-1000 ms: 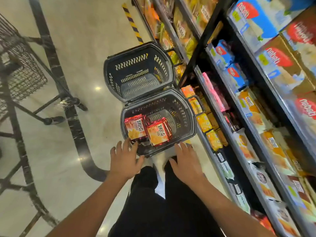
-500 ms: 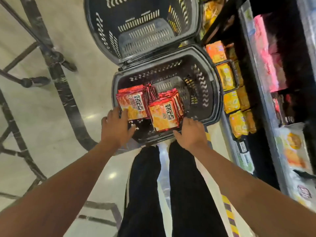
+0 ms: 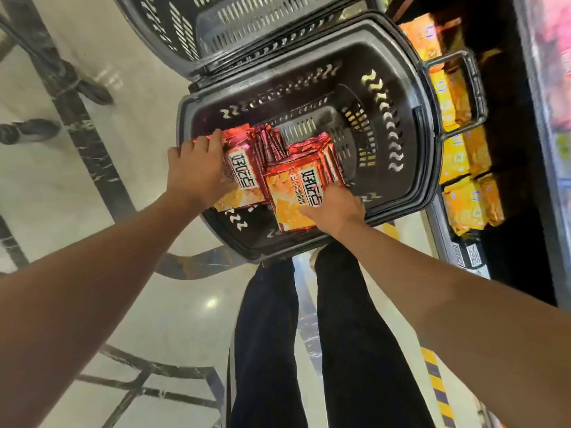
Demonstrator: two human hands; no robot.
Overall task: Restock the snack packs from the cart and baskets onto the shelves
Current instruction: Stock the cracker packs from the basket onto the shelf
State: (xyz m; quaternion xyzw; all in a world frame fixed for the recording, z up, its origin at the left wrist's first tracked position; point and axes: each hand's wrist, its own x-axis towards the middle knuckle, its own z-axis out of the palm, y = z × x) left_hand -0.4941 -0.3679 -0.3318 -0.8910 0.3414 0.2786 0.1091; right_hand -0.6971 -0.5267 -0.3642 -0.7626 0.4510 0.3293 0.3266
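A dark plastic basket (image 3: 398, 72) sits on the floor in front of my legs. Inside it stand two stacks of red-and-orange snack packs. My left hand (image 3: 194, 171) grips the left stack (image 3: 244, 171) from its left side, fingers curled over the top edge. My right hand (image 3: 335, 206) holds the right stack (image 3: 296, 193) at its lower right corner, thumb on the front pack.
A second, empty dark basket (image 3: 173, 29) lies just beyond the first. The shelf unit runs along the right, its bottom shelf holding yellow snack packs (image 3: 463, 208). A cart's black frame and wheels (image 3: 77, 84) stand on the pale floor at left.
I have leaned closer over the basket. Both hands moved from its near rim into it and took hold of the two stacks of packs.
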